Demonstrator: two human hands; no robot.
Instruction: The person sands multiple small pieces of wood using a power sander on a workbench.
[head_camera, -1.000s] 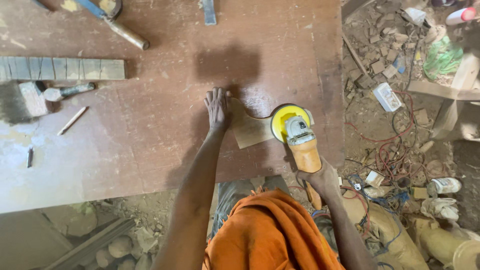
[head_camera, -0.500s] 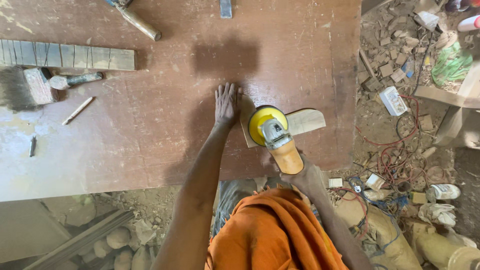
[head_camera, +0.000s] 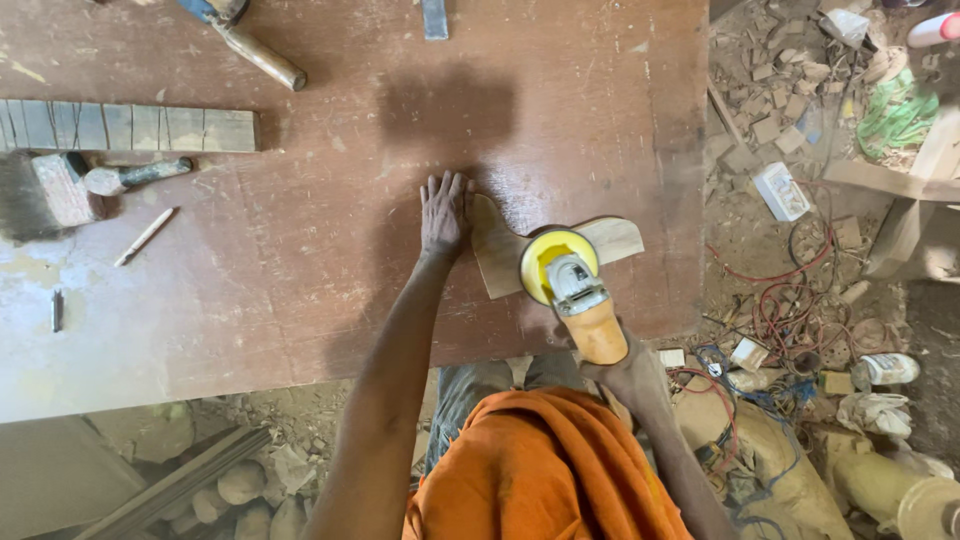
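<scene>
On the brown worktop (head_camera: 300, 250), near its front edge, lies a pale wood piece (head_camera: 500, 255), curved along one side and reaching rightward to a squared end. My left hand (head_camera: 443, 215) lies flat with fingers spread, pressing on the worktop and against the piece's left end. My right hand (head_camera: 628, 375) is wrapped tight around the orange body of a sander (head_camera: 570, 285), just off the worktop's front edge; the tool's yellow disc sits on the middle of the piece, covering part of it. Far to the left lie a wide brush (head_camera: 40, 195), a small chisel-like tool (head_camera: 125, 177) beside it, a pencil (head_camera: 145, 236) and a long slat (head_camera: 125, 128) marked with cross lines. At the back edge a hammer (head_camera: 250, 45) shows partly (its head is cut off by the frame). Beyond the worktop's right edge the floor (head_camera: 760, 250) is strewn with wood offcuts, red cables (head_camera: 790, 300) and a white socket box (head_camera: 782, 192). An orange cloth (head_camera: 540, 470) covers my lap.
</scene>
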